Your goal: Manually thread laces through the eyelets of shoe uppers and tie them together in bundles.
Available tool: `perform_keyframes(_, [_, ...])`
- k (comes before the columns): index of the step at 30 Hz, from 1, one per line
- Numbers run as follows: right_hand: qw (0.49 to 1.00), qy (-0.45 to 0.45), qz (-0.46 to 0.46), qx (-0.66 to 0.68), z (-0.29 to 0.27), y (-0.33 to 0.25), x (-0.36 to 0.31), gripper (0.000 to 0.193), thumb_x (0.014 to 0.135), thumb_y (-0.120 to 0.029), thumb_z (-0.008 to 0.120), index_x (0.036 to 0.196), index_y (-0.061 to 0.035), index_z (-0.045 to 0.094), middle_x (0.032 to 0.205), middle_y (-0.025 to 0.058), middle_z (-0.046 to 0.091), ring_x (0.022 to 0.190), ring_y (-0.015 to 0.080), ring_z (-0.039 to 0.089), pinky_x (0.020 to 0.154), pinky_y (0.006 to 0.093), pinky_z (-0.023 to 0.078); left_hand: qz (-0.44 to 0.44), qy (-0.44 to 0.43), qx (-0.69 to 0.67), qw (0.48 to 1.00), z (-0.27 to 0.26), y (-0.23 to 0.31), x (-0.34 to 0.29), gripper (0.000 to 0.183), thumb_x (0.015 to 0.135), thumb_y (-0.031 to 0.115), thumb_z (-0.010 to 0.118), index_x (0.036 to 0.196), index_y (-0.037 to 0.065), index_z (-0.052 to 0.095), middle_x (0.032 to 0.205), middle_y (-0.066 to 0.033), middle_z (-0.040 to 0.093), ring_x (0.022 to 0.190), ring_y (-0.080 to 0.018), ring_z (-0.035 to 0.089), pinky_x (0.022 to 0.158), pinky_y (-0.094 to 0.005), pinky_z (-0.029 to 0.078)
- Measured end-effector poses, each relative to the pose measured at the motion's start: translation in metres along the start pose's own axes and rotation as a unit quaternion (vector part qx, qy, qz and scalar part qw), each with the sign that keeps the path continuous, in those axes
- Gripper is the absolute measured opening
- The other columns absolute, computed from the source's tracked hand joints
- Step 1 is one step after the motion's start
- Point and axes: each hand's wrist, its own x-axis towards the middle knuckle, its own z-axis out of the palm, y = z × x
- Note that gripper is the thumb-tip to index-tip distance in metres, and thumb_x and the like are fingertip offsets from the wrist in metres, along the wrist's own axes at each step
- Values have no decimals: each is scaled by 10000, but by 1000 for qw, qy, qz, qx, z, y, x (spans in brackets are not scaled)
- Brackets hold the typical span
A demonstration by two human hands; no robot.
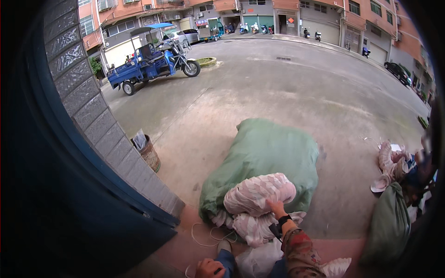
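Note:
My right hand [277, 209] is closed on the near side of a plump pink-and-white bundle [257, 192] of stacked soft pieces. That bundle rests against a large, stuffed green sack [276, 146]. Beneath it lies another pink-and-white bundle [250, 230]. A dark band circles my right wrist, above a patterned sleeve. My left hand [209, 268] is low at the bottom edge with its fingers curled. Something small and dark shows at it, too little to name. Loose white string [204, 241] loops over the floor beside my foot.
A translucent white bag [259, 259] lies by my legs. At right are a green sack [387, 227] and a heap of pink bundles [394, 164]. A blue door [92, 199], a tiled pillar [88, 92] and a bin [149, 154] stand left. A blue cargo tricycle [153, 60] is parked beyond.

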Motion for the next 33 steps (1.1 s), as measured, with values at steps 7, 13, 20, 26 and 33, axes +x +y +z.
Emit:
perform_keyframes(7, [990,-58,-102,72,-4,-1,-55,450,707,-329,690,891,69,592,817,119,623,734,174,568,638,315,454,-4,2,-10,1000,-1,-4,-9,61,717,116,581,705,60,562,774,-105,573,809,-314,508,696,-388,419])
perform_keyframes(13, [985,-21,-166,-50,-72,-30,-96,186,751,-168,611,848,-11,595,780,19,603,677,140,538,554,319,429,-9,-8,14,1000,1,-21,-18,125,706,265,628,719,142,618,782,-24,607,845,-252,541,708,-407,414])
perform_keyframes(20, [680,28,-692,-239,-123,-186,-227,243,804,-195,531,681,4,598,582,15,549,521,84,482,478,300,401,-13,18,-16,1000,-5,-19,-20,96,698,222,626,682,129,608,768,-32,605,810,-255,530,687,-415,394])
perform_keyframes(26, [931,-30,-359,-55,-144,-253,-278,259,817,-217,556,786,32,617,637,34,580,583,96,504,510,285,422,43,70,25,996,-5,-17,-26,116,675,208,640,740,117,609,800,-45,600,839,-273,530,695,-419,397])
perform_keyframes(33, [914,-115,-386,-44,-156,-319,-402,264,838,-244,572,810,16,611,712,20,589,618,82,522,544,242,432,-106,129,-274,947,-33,-87,-18,431,832,238,551,1216,70,446,869,-32,550,755,-146,538,621,-289,479])
